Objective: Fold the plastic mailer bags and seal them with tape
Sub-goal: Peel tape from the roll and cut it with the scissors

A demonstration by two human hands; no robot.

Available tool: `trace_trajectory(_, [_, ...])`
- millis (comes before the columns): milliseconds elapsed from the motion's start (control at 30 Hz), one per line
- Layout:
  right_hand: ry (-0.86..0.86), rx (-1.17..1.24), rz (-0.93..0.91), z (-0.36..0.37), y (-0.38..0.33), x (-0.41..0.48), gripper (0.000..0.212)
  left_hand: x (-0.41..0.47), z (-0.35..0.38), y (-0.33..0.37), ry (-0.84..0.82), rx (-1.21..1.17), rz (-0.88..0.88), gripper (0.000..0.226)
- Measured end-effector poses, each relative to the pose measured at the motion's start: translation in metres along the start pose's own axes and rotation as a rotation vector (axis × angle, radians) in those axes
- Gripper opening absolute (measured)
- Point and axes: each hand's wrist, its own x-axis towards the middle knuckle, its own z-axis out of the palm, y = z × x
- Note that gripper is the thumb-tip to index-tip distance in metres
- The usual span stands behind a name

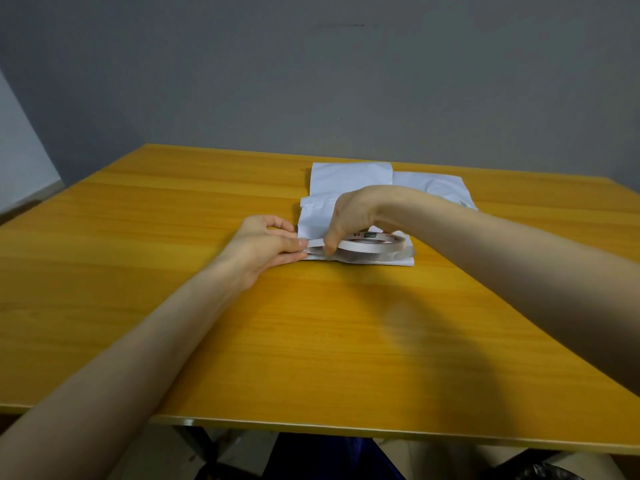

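Counter: A yellow wooden counter [173, 237] is seen, and all the things are laid on its far half.

Folded bag: A white folded mailer bag [313, 216] is laid flat near the middle of the counter, right under both hands.

Other bags: Two more white bags [349, 176] are laid just behind it, and the nearer one seems to touch it (it cannot be told if they are folded).

Tape roll: A tape roll [370, 245] is held low over the near edge of the folded bag. It cannot be told if the bag is touched by it.

Right hand: The right hand [349, 216] is curled round the roll from above, with the thumb set down at the roll's left side.

Left hand: The loose tape end [315, 242] is pinched by the fingers and thumb of the left hand [266, 242], just left of the roll.

Step in hand: It looks as if a strip is to be pulled off the roll, so that the fold can be stuck down.

How it is done well: The strip should be pulled out straight and flat, low over the bag. The roll should be held firmly so that only the tape gives way. The fold should be pressed flat before the tape is laid across it.

What could go wrong: The tape could be twisted and stuck to itself, or the thin bag could be lifted with it.
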Motion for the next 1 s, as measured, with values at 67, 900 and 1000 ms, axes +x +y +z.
trace_trajectory(67, [-0.046, 0.022, 0.012, -0.002, 0.001, 0.002, 0.040, 0.000, -0.001, 0.001, -0.002, -0.005, -0.005, 0.024])
trace_trajectory(900, [-0.075, -0.051, -0.069, 0.001, 0.022, -0.010, 0.037, 0.004, -0.010, 0.001, 0.009, 0.002, -0.010, 0.024])
trace_trajectory(1000, [-0.023, -0.048, -0.082, 0.006, 0.021, -0.011, 0.047, 0.005, -0.010, 0.000, 0.007, 0.008, -0.010, 0.024])
